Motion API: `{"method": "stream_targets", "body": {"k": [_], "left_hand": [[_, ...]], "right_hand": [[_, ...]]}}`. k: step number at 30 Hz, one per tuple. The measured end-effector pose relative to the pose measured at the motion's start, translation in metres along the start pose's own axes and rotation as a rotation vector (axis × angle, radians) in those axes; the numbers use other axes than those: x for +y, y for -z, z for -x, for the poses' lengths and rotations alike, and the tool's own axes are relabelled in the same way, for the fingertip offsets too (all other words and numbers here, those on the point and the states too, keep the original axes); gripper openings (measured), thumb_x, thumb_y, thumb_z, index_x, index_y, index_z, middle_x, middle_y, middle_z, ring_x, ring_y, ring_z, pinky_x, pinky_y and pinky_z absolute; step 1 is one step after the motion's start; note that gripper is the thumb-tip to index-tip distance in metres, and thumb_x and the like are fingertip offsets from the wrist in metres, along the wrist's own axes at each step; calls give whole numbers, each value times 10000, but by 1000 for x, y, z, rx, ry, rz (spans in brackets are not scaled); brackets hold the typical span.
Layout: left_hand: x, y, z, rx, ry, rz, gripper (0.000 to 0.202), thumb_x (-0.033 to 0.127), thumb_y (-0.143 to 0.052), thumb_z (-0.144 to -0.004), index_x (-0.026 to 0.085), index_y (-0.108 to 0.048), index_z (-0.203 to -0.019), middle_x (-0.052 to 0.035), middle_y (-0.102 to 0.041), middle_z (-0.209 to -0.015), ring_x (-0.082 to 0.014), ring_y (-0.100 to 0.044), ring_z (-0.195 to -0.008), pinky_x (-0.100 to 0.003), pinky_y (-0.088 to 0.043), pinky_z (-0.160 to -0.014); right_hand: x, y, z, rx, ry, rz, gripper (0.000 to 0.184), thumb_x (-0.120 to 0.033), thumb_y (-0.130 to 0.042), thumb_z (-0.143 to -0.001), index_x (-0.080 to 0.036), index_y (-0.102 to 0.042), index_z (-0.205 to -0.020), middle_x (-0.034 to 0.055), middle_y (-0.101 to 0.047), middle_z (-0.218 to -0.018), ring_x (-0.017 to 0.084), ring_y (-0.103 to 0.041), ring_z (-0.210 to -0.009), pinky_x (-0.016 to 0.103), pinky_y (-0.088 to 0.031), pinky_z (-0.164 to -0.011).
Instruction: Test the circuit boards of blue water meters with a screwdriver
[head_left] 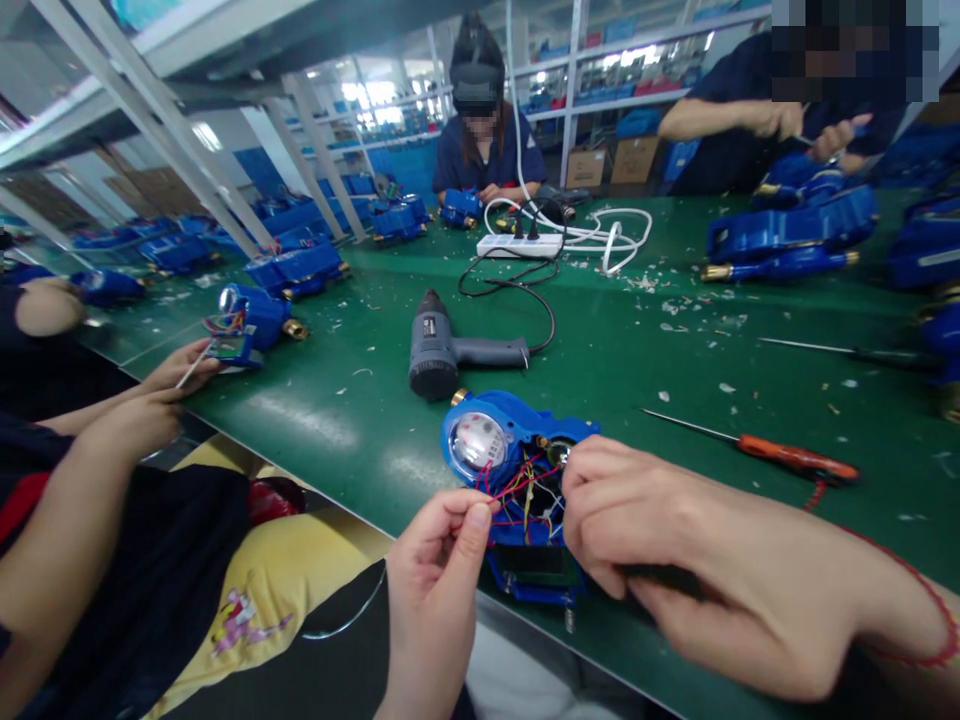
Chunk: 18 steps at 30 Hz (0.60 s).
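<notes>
An opened blue water meter [525,408] lies at the near edge of the green bench, with a round dial [478,440] on its left. Red, yellow and white wires [531,495] spill from its open compartment, above a dark display panel [534,564]. My left hand [442,570] pinches a thin red wire [517,487] between thumb and forefinger, just in front of the dial. Over the meter's right side, my right hand [660,530] is closed with its fingertips at the compartment's edge. Its own fingers hide what it may hold.
Beyond the meter lies a grey heat gun [435,350], its cord running toward a white power strip [520,245]. An orange-handled screwdriver [795,458] is at the right. A co-worker's hands [161,385] handle another meter [259,318] at the left. Two people sit across the bench.
</notes>
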<state>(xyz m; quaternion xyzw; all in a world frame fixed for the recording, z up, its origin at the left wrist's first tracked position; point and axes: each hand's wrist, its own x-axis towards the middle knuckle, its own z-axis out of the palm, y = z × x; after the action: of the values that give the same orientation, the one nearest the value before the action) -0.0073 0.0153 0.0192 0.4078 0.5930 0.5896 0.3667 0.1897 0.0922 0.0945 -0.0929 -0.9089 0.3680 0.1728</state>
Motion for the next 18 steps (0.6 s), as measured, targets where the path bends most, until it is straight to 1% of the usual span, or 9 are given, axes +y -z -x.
{"method": "stream_targets", "body": {"k": [2,4,6,8,11,13,14,15,18], "left_hand": [[0,0,1,-9,-16,7,154,345,-677,-848,203,-712,-799,17,-667,-694,-106,-573,-653,-165,-452,-615],[2,1,2,-25,-46,-13,135,323,-665,-858,211,-708,-796,23,-657,-695,-106,-565,-654,-166,-445,-611],[4,0,3,-37,-92,-58,124,304,-656,-867,220,-702,-788,29,-648,-709,-103,-561,-673,-162,-437,-622],[5,-1,3,-31,-125,-87,126,297,-646,-875,224,-695,-784,35,-638,-721,-100,-553,-688,-159,-429,-638],[2,-2,-1,15,-93,-58,128,303,-638,-882,220,-683,-796,41,-620,-716,-93,-528,-676,-158,-419,-637],[-1,-3,-5,61,-56,-34,155,325,-629,-887,210,-669,-790,45,-600,-691,-87,-510,-650,-154,-412,-611],[-2,-4,-7,81,-43,-36,171,335,-627,-888,205,-661,-783,46,-589,-676,-84,-499,-632,-152,-407,-595],[-3,-4,-9,95,-34,-42,185,344,-625,-887,199,-654,-777,47,-581,-665,-81,-490,-617,-152,-404,-582],[-3,-7,-13,100,-25,-83,195,348,-615,-888,187,-643,-781,30,-597,-684,-89,-507,-626,-166,-420,-590]], "right_hand": [[-2,-2,-2,47,-25,57,143,-70,-425,-807,-169,-503,-738,3,-526,-717,145,-451,-729,338,-384,-755],[4,-7,-7,193,-17,154,146,-64,-463,-885,-156,-571,-846,12,-572,-827,145,-479,-800,334,-382,-804],[15,-14,-14,309,-23,313,94,-122,-518,-948,-151,-608,-955,36,-597,-946,170,-475,-874,351,-364,-812],[27,-21,-21,351,-18,413,94,-182,-545,-965,-153,-633,-948,48,-608,-968,193,-461,-881,366,-344,-778],[38,-26,-25,506,-20,310,145,-145,-556,-953,-134,-632,-830,40,-607,-863,169,-485,-817,338,-359,-741],[41,-25,-23,642,-37,233,114,-105,-567,-937,-119,-629,-843,44,-592,-847,153,-501,-814,306,-382,-733],[41,-23,-21,657,-14,223,100,-99,-567,-935,-114,-628,-857,50,-588,-857,151,-500,-825,299,-387,-739],[41,-22,-18,619,29,236,94,-100,-559,-940,-113,-628,-877,54,-587,-878,156,-492,-845,306,-384,-759],[41,-20,-15,358,145,365,139,-125,-510,-970,-133,-648,-986,57,-593,-962,185,-446,-910,366,-344,-838]]}}
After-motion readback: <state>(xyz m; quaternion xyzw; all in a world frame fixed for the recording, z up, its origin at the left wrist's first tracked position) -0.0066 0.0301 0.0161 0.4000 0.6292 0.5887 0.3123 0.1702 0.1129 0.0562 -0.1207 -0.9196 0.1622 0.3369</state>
